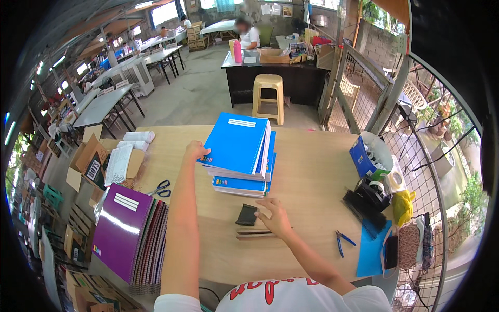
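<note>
In the middle of the table a stack of blue notebooks (235,145) rises in unevenly shifted layers, white page edges showing. My left hand (197,150) grips the left edge of the upper notebooks, its thumb on the blue cover; its other fingers are partly hidden. Just nearer than the stack, my right hand (275,217) has its fingers apart and holds nothing. Beside those fingertips lies a small dark pad (246,214). A thin wooden block (254,233) rests on the table below the pad, partly behind my right hand.
Left of my arm stand purple-covered spiral notebooks (120,223), with scissors (162,189) beyond them. At right lie blue-handled pliers (343,243), a black brush (365,210), a tape dispenser (373,191) and a blue box (364,158). A person (248,35) sits at a far desk.
</note>
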